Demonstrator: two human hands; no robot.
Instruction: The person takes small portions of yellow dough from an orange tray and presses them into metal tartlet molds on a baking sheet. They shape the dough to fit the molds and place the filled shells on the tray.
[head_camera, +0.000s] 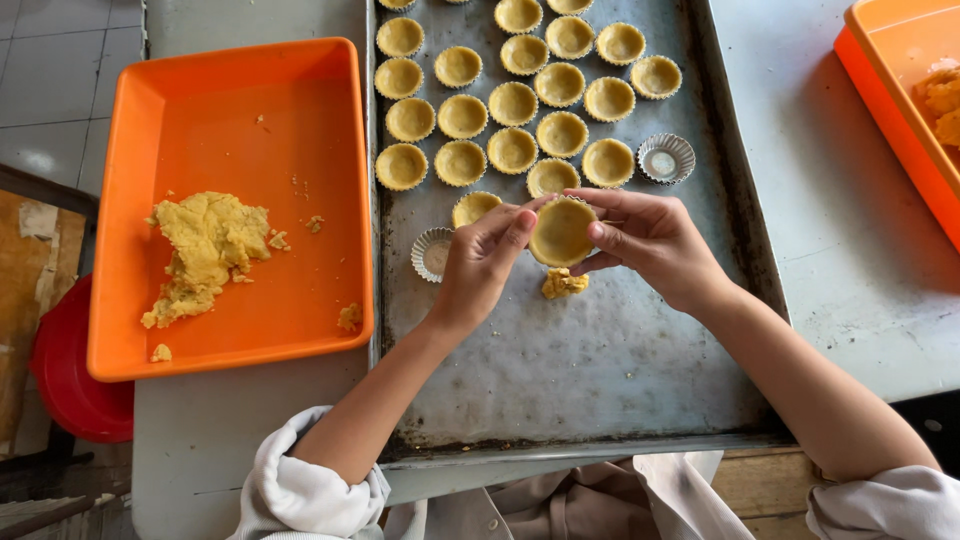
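Both hands are pinched around one dough-lined tart mould (561, 232), held just above the metal baking tray (600, 370). The left hand (480, 262) grips it from the left with thumb and fingertips closed on the rim, and the right hand (648, 238) closes on it from the right, thumb pressed at the edge of the dough. The mould's metal is mostly hidden by fingers and pastry, only a sliver of fluted rim peeks out on top. Right below the grip sits a small lump of dough (563, 284) on the tray. Just left of the left hand is an empty fluted tin (432, 255), partly covered by the knuckles, and another empty tin (666, 158) sits up and right of the grip. Beyond the hands are rows of filled tart shells (512, 104); the top row is cut off by the frame. Well off to the left is an orange tray (230, 330) with a heap of yellow dough (205, 250). A second orange tray (900, 90) at far right is mostly out of frame.
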